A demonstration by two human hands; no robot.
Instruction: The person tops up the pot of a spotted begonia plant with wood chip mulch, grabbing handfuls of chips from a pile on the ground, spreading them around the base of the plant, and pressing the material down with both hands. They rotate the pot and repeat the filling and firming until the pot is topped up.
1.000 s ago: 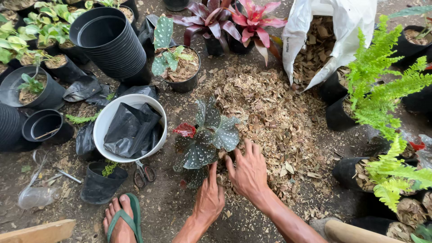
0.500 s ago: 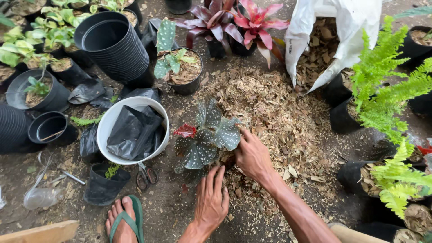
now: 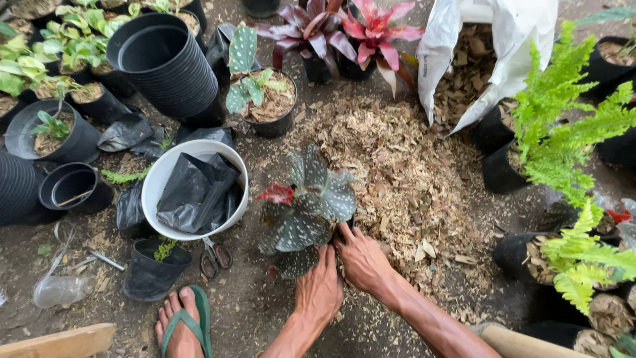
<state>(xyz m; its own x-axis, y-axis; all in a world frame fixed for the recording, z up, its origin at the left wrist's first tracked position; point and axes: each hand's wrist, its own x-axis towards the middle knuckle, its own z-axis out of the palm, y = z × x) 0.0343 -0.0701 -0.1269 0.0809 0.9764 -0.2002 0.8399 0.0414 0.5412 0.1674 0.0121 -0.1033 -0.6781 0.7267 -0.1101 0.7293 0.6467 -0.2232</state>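
A spotted begonia (image 3: 306, 202) with dark green, white-dotted leaves and one red leaf stands on the ground in the middle. Its pot is hidden under the leaves. My left hand (image 3: 319, 290) rests flat against its near side, fingers reaching under the foliage. My right hand (image 3: 361, 258) presses at its right side, fingers tucked under the leaves. Whether either hand grips the pot is hidden. A heap of dry wood chips and husk (image 3: 391, 159) spreads behind and to the right of the plant.
A white bucket (image 3: 159, 182) holding black plastic bags sits left of the plant, scissors (image 3: 213, 257) below it. Stacked black pots (image 3: 162, 63), a white sack of bark (image 3: 487, 59), ferns (image 3: 570, 139), red bromeliads (image 3: 344, 33) and my sandalled foot (image 3: 182, 325) surround the spot.
My right hand slid up and in to the plant's right side. My left hand moved forward under the leaves. The camera view shifted slightly.
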